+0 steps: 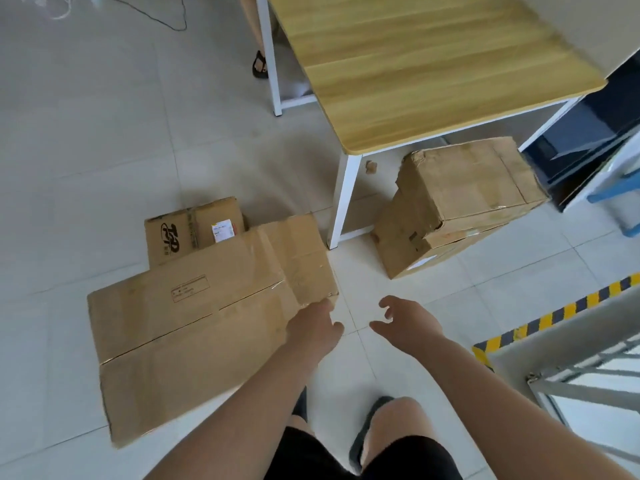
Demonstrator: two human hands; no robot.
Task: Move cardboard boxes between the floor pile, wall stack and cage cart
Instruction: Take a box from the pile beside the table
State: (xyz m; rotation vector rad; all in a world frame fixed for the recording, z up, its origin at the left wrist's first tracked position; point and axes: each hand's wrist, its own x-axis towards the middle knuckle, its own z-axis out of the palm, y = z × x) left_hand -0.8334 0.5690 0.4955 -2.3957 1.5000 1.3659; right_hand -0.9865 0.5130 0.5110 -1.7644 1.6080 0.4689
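Cardboard boxes (207, 317) – five on floor; hands (317, 327) – two; table (433, 64) – one

Small box (194, 230) behind large box (194, 327); dented box (460, 199) right, beside table (433, 64).

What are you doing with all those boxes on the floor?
A person is bending over a big flat cardboard box on the tiled floor. The left hand touches its near corner and the right hand hovers open beside it, holding nothing. A smaller printed box sits behind it, two crumpled boxes are stacked by the table leg, and the cage cart waits at the right.
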